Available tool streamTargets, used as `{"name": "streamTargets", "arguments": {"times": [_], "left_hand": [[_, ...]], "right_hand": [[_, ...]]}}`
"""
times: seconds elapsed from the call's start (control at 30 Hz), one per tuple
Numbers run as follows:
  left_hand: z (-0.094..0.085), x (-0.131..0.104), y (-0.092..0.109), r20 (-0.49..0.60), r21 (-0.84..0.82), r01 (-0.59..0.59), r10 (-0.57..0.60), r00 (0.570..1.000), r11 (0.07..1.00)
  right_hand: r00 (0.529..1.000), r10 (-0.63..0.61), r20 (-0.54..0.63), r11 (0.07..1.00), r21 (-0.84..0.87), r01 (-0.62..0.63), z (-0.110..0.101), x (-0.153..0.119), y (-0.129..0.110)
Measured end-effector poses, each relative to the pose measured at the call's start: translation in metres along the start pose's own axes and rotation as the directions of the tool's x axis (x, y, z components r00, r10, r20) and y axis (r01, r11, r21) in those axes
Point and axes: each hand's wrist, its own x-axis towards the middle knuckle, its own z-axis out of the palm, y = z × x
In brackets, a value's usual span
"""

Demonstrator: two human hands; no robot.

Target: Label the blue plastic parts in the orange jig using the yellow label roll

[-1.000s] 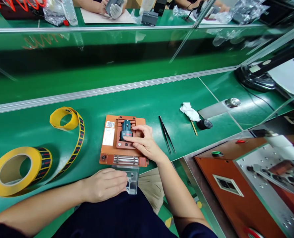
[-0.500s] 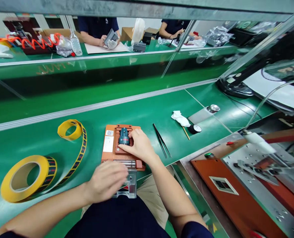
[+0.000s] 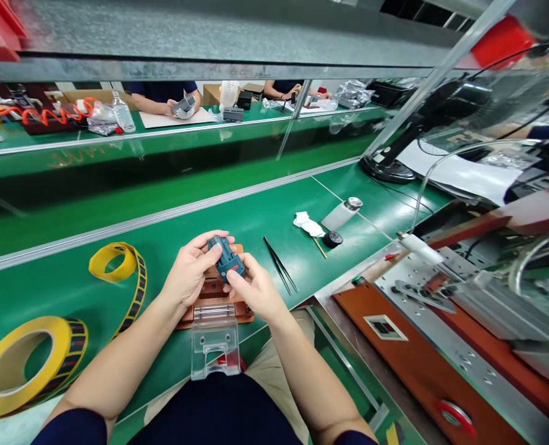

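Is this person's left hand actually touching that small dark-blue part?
Touching. The head view shows the left hand holding the dark-blue part, its thumb laid directly on the surface.

Beyond the orange fixture (image 3: 212, 289), green bench (image 3: 237, 216) lies open; yellow tape (image 3: 61, 346) obstructs the left, tweezers (image 3: 276, 257) the right.

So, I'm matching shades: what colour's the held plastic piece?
The plastic piece is dark teal-blue; head view.

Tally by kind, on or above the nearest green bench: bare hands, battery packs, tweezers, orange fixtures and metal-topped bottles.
Bare hands, left hand and right hand: 2
Battery pack, held in both: 1
Black tweezers, one pair: 1
Orange fixture, beneath the hands: 1
Metal-topped bottle: 1
Total: 6
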Motion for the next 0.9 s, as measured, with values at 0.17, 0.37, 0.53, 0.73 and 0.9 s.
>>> {"name": "streamTargets", "arguments": {"times": [0.17,0.37,0.53,0.73,0.9], "left_hand": [[-0.001,0.0,-0.004,0.059,-0.065,0.029,-0.025,0.998,0.997],[-0.005,0.002,-0.006,0.055,-0.037,0.013,-0.011,0.998,0.999],[-0.001,0.0,-0.01,-0.082,0.325,-0.249,0.29,0.954,0.912],[0.003,-0.002,-0.002,-0.14,0.578,-0.196,0.334,0.932,0.792],[0.006,-0.008,0.005,-0.094,0.751,-0.197,0.398,0.913,0.63]], "right_hand": [[0.994,0.11,-0.011,0.907,0.409,-0.096,0.018,0.002,0.003],[0.981,0.191,-0.041,0.825,0.548,-0.138,0.029,0.005,-0.012],[0.911,0.269,0.312,0.639,0.65,-0.411,0.032,0.004,-0.015],[0.965,0.241,0.101,0.884,0.388,-0.261,0.04,-0.008,-0.008],[0.99,0.134,0.045,0.987,0.085,-0.138,0.038,-0.012,-0.007]]}}
